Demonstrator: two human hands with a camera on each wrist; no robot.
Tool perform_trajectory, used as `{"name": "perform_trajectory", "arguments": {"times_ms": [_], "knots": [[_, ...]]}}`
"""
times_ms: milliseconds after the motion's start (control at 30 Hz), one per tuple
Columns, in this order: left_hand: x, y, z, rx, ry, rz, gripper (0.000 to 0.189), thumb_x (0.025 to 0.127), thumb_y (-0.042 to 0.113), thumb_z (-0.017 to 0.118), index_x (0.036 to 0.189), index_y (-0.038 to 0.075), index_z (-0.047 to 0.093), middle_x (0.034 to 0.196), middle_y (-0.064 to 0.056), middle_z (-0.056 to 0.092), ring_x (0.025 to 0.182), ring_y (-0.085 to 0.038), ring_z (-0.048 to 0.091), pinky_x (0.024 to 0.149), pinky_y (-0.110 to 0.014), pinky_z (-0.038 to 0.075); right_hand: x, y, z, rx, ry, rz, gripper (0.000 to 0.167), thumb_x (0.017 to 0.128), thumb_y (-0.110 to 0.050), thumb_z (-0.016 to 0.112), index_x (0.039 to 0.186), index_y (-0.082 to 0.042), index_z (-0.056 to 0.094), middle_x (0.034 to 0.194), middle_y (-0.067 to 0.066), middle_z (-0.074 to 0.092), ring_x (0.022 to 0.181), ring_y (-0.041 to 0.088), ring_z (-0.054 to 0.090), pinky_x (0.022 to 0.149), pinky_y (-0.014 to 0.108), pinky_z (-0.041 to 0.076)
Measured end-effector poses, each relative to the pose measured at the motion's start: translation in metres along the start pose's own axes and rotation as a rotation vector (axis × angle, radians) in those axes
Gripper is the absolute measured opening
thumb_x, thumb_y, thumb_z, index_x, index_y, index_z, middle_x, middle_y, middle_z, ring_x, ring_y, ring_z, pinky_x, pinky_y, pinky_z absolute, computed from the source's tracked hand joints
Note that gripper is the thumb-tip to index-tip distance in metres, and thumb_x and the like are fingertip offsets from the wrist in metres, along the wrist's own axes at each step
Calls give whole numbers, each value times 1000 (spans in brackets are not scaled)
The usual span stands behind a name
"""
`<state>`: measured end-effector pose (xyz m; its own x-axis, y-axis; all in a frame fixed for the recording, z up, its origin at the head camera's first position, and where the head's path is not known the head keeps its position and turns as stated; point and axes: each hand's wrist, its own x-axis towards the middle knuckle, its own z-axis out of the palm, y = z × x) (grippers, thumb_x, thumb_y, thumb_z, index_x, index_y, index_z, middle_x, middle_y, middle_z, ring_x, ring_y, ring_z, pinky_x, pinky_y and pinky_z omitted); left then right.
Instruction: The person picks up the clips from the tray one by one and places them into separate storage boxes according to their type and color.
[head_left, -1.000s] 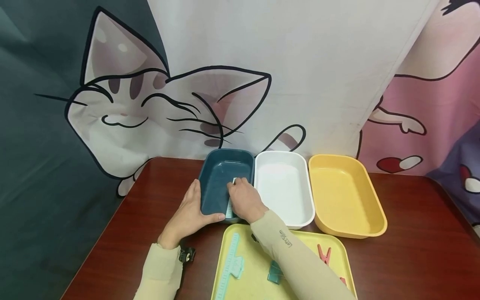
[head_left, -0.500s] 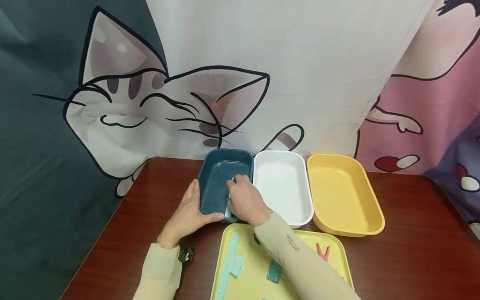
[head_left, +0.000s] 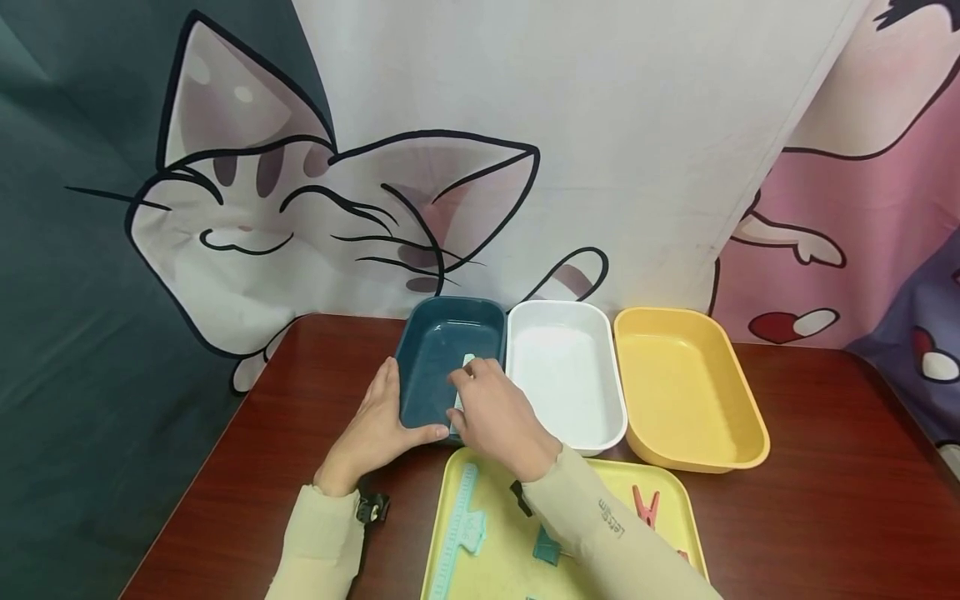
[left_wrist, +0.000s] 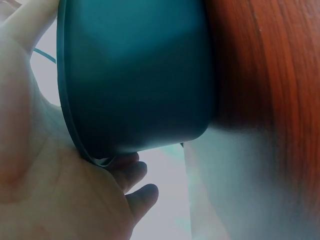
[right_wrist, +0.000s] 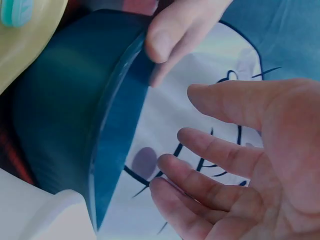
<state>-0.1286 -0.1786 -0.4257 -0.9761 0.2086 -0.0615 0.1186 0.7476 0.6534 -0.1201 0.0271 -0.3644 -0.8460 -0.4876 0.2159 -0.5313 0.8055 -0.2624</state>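
Note:
My left hand (head_left: 378, 433) rests against the near left corner of the dark blue bin (head_left: 437, 354), fingers along its side and thumb across the near rim. In the left wrist view, that hand's fingertips reach past the end of the bin's wall (left_wrist: 140, 85). Inside the bin lies a pale teal strip (head_left: 459, 403), partly hidden by my right hand (head_left: 502, 417). The right hand is over the bin's right side. In the right wrist view its fingers (right_wrist: 210, 150) are loosely bent and spread, with nothing between them.
A white bin (head_left: 566, 375) and a yellow-orange bin (head_left: 686, 400) stand in a row to the right. In front is a yellow tray (head_left: 510, 575) holding a pale teal ruler clip (head_left: 459, 533), a dark teal binder clip (head_left: 547, 547) and a red clothespin (head_left: 647, 507).
My right hand has loosened off the pale teal strip, its thumb and fingers spreading, and its wrist has shifted right and toward me. The left hand has stayed on the bin.

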Motion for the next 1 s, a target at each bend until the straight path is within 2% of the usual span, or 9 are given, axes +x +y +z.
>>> {"name": "perform_trajectory", "arguments": {"times_ms": [300, 600, 800, 1000], "knots": [[1, 0, 0, 16, 6, 4, 136, 74, 68, 77, 158, -6, 0, 167, -21, -1, 152, -42, 5, 114, -64, 25, -17, -7, -10, 18, 16, -27, 34, 91, -22, 75, 119, -4, 71, 114, 11, 66, 107, 25, 59, 88, 33, 56], [0, 0, 1, 4, 10, 2, 132, 77, 60, 80, 158, -5, 0, 167, -20, -1, 152, -42, 6, 114, -65, 25, -29, -9, -19, 54, 22, -32, 34, 91, -23, 75, 120, -4, 71, 113, 9, 66, 104, 22, 59, 84, 31, 56], [-1, 0, 1, 2, 10, -7, 131, 77, 58, 80, 159, -4, 0, 167, -21, 0, 151, -42, 7, 113, -66, 26, -40, -13, -22, 64, -5, -32, 36, 92, -25, 75, 121, -5, 70, 114, 7, 66, 107, 21, 59, 87, 31, 56], [-1, 0, 1, 8, 8, -8, 135, 75, 65, 79, 159, -4, -1, 167, -20, -2, 152, -41, 5, 114, -65, 24, -52, -18, -22, 89, -21, -35, 33, 93, -23, 73, 120, -5, 70, 113, 6, 66, 107, 20, 59, 89, 33, 55]]}}
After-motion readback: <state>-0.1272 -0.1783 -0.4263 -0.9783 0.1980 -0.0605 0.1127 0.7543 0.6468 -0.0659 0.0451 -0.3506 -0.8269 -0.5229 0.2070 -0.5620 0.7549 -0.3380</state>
